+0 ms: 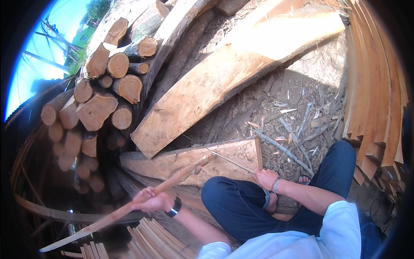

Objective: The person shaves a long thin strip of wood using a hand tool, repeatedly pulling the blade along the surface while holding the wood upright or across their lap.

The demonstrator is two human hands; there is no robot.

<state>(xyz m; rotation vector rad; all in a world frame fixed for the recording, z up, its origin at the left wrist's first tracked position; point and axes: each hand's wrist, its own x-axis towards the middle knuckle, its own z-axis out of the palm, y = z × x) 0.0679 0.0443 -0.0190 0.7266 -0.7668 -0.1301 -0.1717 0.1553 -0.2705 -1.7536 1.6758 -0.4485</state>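
Observation:
My left hand (154,201) is closed around a long, peeled wooden pole (176,178). The pole slants from a pale tapered end at the lower left up to a thicker, rough end over a short plank. In my right hand (265,178), beside my bent knee, is a thin straight rod (235,162); its exact kind is too small to tell. The rod points up and left, and its far part passes close to the pole's thick end. Whether the two touch, I cannot tell. The short plank (246,154) lies on edge just beyond my legs.
A broad thick slab (207,88) slants across the middle. Stacked logs (129,88) stand at the left, and long sawn boards (375,86) at the right. Thin branches (282,148) and wood chips litter the ground. Narrow wood strips (155,237) lie at the lower left.

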